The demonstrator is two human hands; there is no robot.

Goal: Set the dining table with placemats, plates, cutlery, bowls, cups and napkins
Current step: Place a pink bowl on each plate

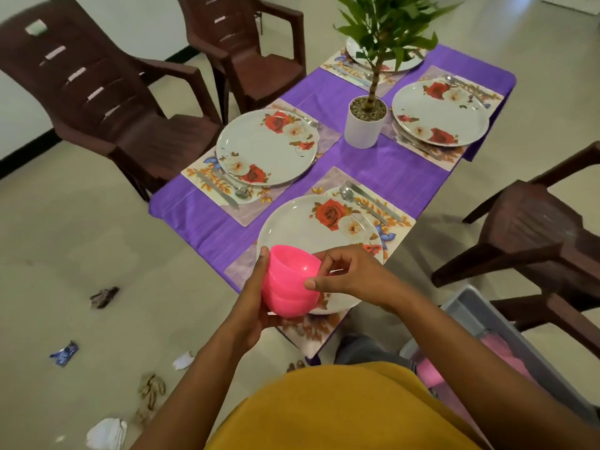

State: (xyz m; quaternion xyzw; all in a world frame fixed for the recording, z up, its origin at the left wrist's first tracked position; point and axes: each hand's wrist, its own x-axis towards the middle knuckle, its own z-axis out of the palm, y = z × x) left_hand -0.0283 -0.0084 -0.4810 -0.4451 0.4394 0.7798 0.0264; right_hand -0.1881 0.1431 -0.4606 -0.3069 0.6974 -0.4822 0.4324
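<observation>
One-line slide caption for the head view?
Both hands hold stacked pink bowls above the nearest floral plate on the purple table.

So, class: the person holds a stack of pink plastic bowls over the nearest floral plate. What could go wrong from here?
1. The nested stack of pink plastic bowls may stick as the right hand pulls the top one while the left hand supports it; a bowl could drop onto the nearest floral plate.
2. That plate's purple patterned placemat seems to overhang the table edge, so a knock might shift it.
</observation>
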